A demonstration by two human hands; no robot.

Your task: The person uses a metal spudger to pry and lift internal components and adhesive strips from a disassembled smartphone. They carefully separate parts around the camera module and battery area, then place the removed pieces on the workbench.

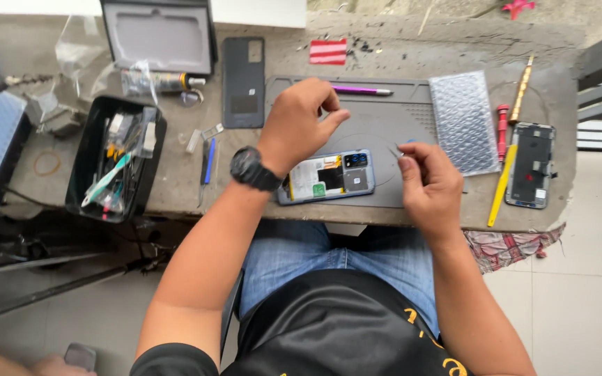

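Right hand [428, 182] fingers pinch tweezers [393, 150] beside opened phone [327, 177], lying left-right; left hand [302, 120] half-curled.

Work mat [377, 132]: matt grey rubber. On it, opened phone [327, 176]: glossy blue plastic frame. Right of mat, bubble-wrap pouch [464, 121]: shiny silvery plastic. Beneath mat, tabletop [175, 181]: rough, worn.

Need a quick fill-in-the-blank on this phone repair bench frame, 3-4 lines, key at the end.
1. The opened phone lies on a grey work mat, just below the ____ hand.
2. The right hand holds thin metal ____ over the mat.
3. A purple pen-like tool lies along the mat's ____ edge.
4. The black tray of small tools stands to the ____ of the mat.

Missing words: left; tweezers; far; left
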